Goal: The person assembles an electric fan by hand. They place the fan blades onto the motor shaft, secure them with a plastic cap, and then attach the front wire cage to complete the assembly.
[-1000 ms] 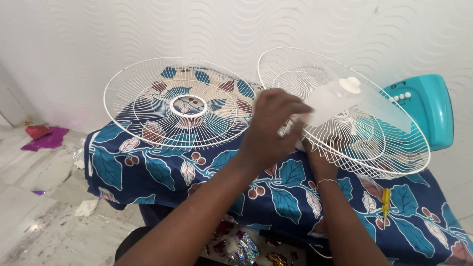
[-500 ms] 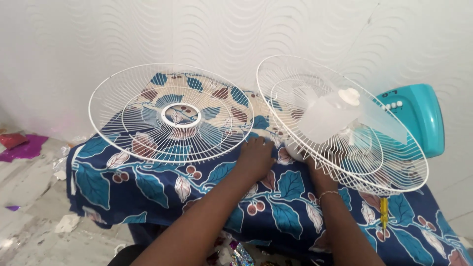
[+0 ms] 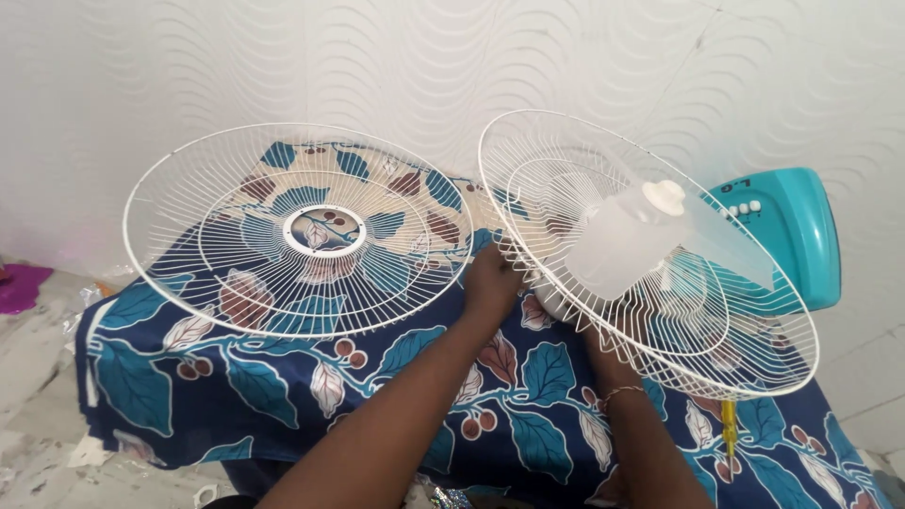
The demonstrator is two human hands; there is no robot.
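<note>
Your left hand [image 3: 490,280] grips the loose grille [image 3: 300,229]'s rim, your right hand [image 3: 592,337], grip unseen, props the tilted fan [image 3: 650,254]: slacken, and it tips off the worktop [image 3: 528,386]'s far edge

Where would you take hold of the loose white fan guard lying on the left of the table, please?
Grip the loose fan guard by its thick outer rim on the near-left edge, coming from the front. That edge overhangs the patterned cloth, so fingers can slip beneath it; the thin wire spokes would bend, and the left hand already crowds its right side.
</note>
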